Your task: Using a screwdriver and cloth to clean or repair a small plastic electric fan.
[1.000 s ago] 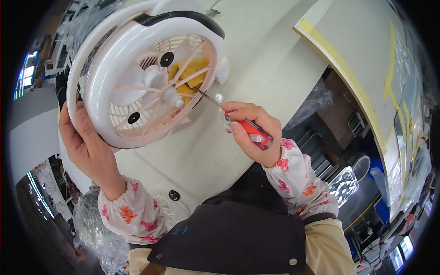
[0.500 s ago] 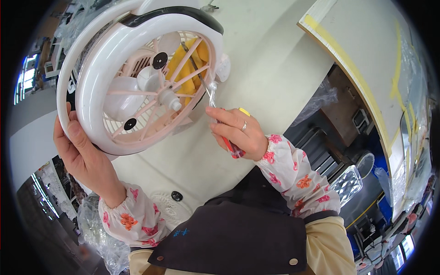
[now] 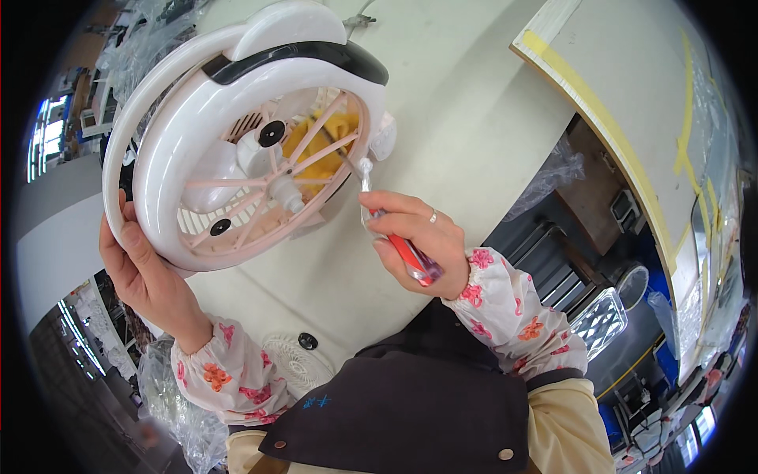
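A white and pale pink fan housing (image 3: 170,144) with a curved handle and black band stands tilted on the cream table (image 3: 466,95). Its open front shows pink spokes, two black discs and a yellow cloth (image 3: 320,134) behind them. My left hand (image 3: 146,280) is closed on the housing's left rim and handle. My right hand (image 3: 422,249) grips a red-handled screwdriver (image 3: 410,261), with crinkled clear plastic along it; the shaft reaches into the spokes near the cloth, its tip hard to make out.
A board edged with yellow tape (image 3: 600,134) stands at the right, over shelving with plastic sheeting (image 3: 545,182). A small black round piece (image 3: 308,341) and a white patterned mesh disc (image 3: 296,359) lie at the table's front. Clear bags (image 3: 170,395) are at the lower left, a plug (image 3: 359,20) at the back.
My right hand has shifted left and turned with the screwdriver, rising and then dropping slightly. The fan and my left hand have moved a little.
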The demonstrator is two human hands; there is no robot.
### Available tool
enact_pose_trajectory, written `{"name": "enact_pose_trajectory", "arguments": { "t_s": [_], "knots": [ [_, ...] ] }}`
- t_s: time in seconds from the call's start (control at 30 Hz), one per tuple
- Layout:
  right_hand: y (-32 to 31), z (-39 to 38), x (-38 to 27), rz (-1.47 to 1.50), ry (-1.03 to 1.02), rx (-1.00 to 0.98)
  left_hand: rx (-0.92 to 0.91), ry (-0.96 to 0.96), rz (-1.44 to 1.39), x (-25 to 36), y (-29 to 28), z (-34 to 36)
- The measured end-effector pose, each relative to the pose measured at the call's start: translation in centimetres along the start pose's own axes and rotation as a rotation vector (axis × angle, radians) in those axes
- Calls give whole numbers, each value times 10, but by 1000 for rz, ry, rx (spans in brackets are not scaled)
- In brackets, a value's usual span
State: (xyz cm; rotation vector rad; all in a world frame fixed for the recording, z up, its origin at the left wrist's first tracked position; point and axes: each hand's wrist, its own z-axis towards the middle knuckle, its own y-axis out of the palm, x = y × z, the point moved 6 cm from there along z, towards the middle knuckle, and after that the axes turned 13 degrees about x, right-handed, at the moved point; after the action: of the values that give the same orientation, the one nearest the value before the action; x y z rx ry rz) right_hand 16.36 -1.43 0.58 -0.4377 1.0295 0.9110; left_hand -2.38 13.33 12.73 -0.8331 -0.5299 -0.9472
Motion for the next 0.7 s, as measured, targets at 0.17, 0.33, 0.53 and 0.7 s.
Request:
{"name": "enact_pose_trajectory", "arguments": {
  "t_s": [0.17,0.33,0.53,0.7],
  "knots": [
    [3,-7,24,-17,62,12,-13,7,6,1,1,0],
    [-12,-22,18,139,232,-29,-9,18,31,-2,0,3],
    [-17,-10,14,266,357,140,0,10,18,-6,-3,5],
    [9,0,19,144,249,72,10,-6,-45,-11,-7,7]
  ]
}}
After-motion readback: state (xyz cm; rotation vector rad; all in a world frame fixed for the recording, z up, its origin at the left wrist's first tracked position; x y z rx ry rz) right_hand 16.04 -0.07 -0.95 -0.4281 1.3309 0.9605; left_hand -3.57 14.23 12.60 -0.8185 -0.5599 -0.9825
